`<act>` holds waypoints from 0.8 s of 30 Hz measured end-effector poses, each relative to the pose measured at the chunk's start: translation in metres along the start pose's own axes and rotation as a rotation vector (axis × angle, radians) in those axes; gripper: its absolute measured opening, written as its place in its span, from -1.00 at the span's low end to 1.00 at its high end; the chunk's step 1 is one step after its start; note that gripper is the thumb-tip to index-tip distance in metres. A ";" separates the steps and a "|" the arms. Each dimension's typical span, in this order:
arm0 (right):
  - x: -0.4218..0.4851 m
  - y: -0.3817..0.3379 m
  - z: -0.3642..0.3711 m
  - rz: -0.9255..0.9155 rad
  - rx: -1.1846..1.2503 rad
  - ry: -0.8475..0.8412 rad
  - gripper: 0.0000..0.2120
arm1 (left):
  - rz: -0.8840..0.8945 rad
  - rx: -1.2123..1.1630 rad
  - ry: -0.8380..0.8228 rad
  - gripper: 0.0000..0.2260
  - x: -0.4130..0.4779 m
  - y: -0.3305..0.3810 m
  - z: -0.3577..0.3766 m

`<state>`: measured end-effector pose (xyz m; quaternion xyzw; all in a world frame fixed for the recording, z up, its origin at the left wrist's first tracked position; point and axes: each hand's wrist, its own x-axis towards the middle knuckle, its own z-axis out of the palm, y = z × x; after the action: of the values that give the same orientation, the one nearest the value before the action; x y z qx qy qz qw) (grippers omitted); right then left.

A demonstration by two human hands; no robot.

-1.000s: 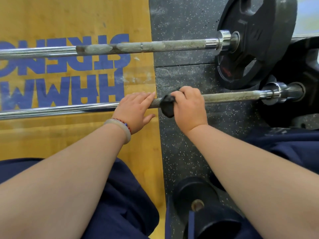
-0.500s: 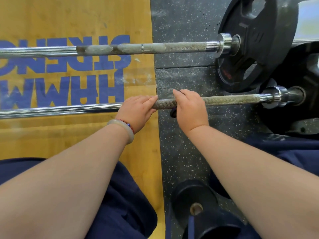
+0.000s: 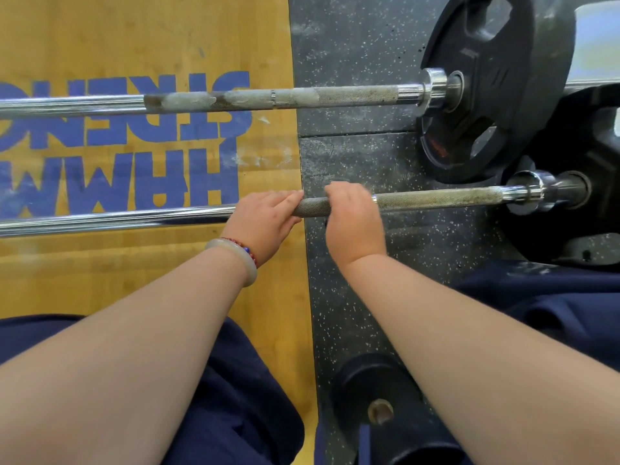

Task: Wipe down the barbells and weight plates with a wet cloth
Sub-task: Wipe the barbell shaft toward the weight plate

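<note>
Knurled, chalk-flecked near barbell (image 3: 436, 199) level across the floor. Far barbell (image 3: 335, 95) parallel beyond, caked whiter with chalk. Black weight plate (image 3: 496, 78) upright on its right end; another (image 3: 600, 146) on the nearer one's.

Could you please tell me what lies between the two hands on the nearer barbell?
Only a short, bare, rough stretch of the nearer barbell lies between the left hand and the right hand; nothing else shows there, in the head view.
</note>
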<state>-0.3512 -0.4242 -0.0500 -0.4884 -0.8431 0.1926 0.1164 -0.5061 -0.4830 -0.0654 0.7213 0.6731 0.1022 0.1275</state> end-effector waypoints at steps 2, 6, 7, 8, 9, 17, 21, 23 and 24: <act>-0.003 -0.010 0.009 -0.175 0.056 -0.007 -0.67 | 0.009 -0.015 -0.004 -0.65 0.000 -0.001 0.001; 0.007 0.010 -0.009 -0.204 -0.066 -0.120 -0.82 | 0.009 -0.020 0.009 -0.68 -0.001 -0.001 0.002; 0.008 0.018 -0.015 -0.087 -0.098 -0.127 -0.79 | 0.008 -0.016 0.010 -0.67 -0.001 0.000 0.001; 0.007 0.026 -0.017 0.025 -0.102 -0.087 -0.77 | 0.009 -0.014 0.013 -0.66 -0.001 0.001 0.000; 0.005 0.030 -0.018 0.109 -0.083 -0.036 -0.78 | 0.012 -0.011 0.018 -0.66 -0.001 0.001 0.000; 0.001 -0.007 0.001 -0.209 0.026 -0.143 -0.81 | 0.025 -0.038 0.021 -0.69 0.001 -0.001 0.002; 0.007 0.028 -0.019 0.028 -0.139 -0.096 -0.89 | 0.016 -0.016 0.031 -0.67 -0.001 0.001 0.002; 0.005 0.034 -0.021 0.114 -0.139 -0.029 -0.81 | 0.021 -0.019 0.043 -0.67 -0.002 0.001 0.003; 0.003 0.030 -0.020 0.122 -0.126 0.000 -0.79 | 0.019 -0.017 0.049 -0.67 -0.001 0.000 0.004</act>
<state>-0.3215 -0.4041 -0.0453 -0.5451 -0.8223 0.1458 0.0734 -0.5046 -0.4846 -0.0690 0.7238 0.6682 0.1269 0.1159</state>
